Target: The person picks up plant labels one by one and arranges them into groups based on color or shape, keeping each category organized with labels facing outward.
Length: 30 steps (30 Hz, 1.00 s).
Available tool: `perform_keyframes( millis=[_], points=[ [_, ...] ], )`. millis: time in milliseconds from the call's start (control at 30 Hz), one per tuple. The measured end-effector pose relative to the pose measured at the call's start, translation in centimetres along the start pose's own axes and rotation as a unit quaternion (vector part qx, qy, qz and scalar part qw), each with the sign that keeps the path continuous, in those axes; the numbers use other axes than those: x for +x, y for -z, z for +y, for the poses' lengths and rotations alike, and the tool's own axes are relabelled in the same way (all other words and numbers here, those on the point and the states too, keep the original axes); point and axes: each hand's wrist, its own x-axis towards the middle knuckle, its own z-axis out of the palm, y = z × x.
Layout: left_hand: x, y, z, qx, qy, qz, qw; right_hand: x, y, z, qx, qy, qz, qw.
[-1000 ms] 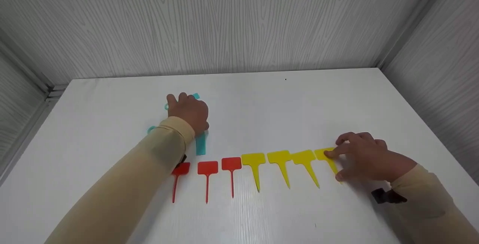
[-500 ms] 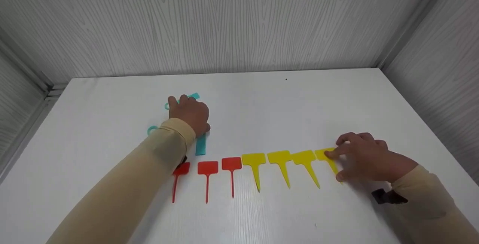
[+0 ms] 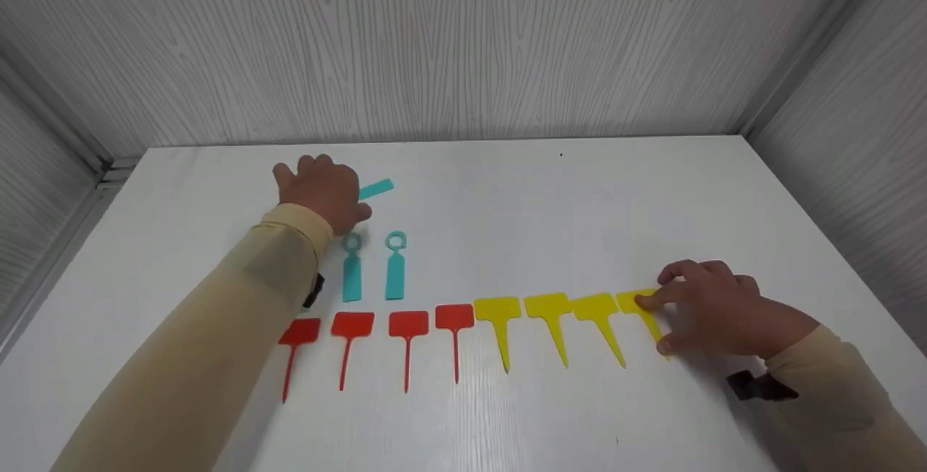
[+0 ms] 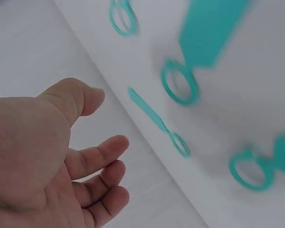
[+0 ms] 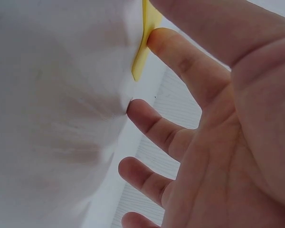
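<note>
My left hand (image 3: 319, 193) is over the far left of the table, palm down with fingers relaxed. In the left wrist view nothing lies between its fingers (image 4: 104, 154). It partly covers a slanted teal ring-ended plant label (image 3: 376, 188). Two more teal labels, a left one (image 3: 352, 280) and a right one (image 3: 395, 276), lie parallel nearer me, rings pointing away. A sliver of teal shows beside my left sleeve. My right hand (image 3: 717, 309) rests at the right end of a row of yellow T-shaped plant labels (image 3: 497, 309), index fingertip on the last yellow label (image 3: 628, 300).
Several red T-shaped plant labels (image 3: 409, 323) continue the row leftward; my left sleeve (image 3: 210, 334) overlaps the leftmost red one (image 3: 300, 329). A grey wood-grain panel (image 3: 449, 45) stands behind the white table (image 3: 550, 421), with side panels left and right.
My left hand has moved left and slightly away from me, uncovering two parallel teal labels and more of the red row. My right hand has stayed on the yellow label. The view has shifted slightly.
</note>
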Motion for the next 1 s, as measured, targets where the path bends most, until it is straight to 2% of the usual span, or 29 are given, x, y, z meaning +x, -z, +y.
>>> perform_keyframes(
  millis=[200, 333, 533, 700, 867, 1000],
  points=[
    [1.2, -0.6, -3.9, -0.016, 0.035, -0.021, 0.999, -0.1, 0.1, -0.1, -0.002, -0.001, -0.002, 1.0],
    [1.9, -1.3, -5.2, -0.039, 0.047, -0.043, 0.9972, -0.3, 0.2, -0.1, 0.002, -0.003, -0.004, 1.0],
    [2.3, -2.1, -5.6, -0.054, 0.054, -0.038, 0.9964, -0.3, 0.2, -0.3, -0.005, -0.001, -0.009, 1.0],
    [2.4, -2.3, -5.4, -0.06, 0.032, -0.024, 0.9974, -0.4, 0.2, -0.4, -0.013, 0.001, -0.001, 1.0],
    [2.8, -2.4, -5.2, -0.06, 0.022, -0.012, 0.9979, -0.5, 0.2, -0.2, 0.005, 0.003, 0.002, 1.0],
    [3.0, -2.7, -5.2, -0.054, 0.027, -0.016, 0.998, -0.6, 0.2, -0.3, 0.013, 0.006, -0.001, 1.0]
  ],
)
